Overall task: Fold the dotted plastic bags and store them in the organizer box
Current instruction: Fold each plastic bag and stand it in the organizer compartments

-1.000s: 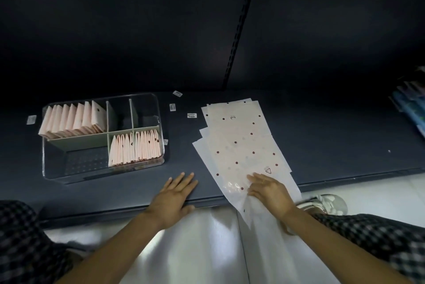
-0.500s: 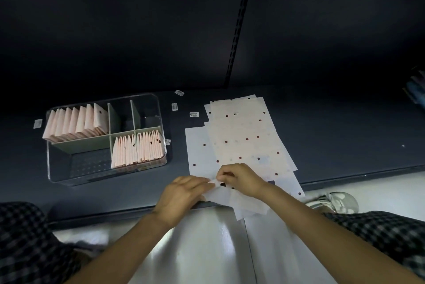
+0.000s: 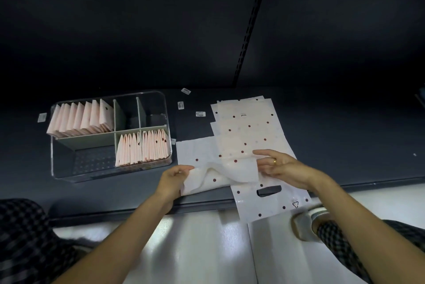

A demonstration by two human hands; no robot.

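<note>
While the left hand (image 3: pixel 174 176) pinches the near-left edge of a dotted plastic bag (image 3: pixel 207 164) between thumb and curled fingers, the right hand (image 3: pixel 279 166) holds the bag's other side — thumb under a lifted flap, fingers loosely extended above it, a ring on one finger. The bag lies crumpled between the two hands on the dark shelf (image 3: pixel 345 141), partly over a stack of flat dotted bags (image 3: pixel 248 127) whose nearest sheet, with its cut-out handle (image 3: pixel 269 191), hangs over the shelf's front edge. To the left stands the clear organizer box (image 3: pixel 69 168) — folded pink bags (image 3: pixel 80 118) fill its far-left compartment and more folded bags (image 3: pixel 142 148) stand upright in the near-right one. Small white labels (image 3: pixel 200 113) lie scattered on the shelf between box and stack.
</note>
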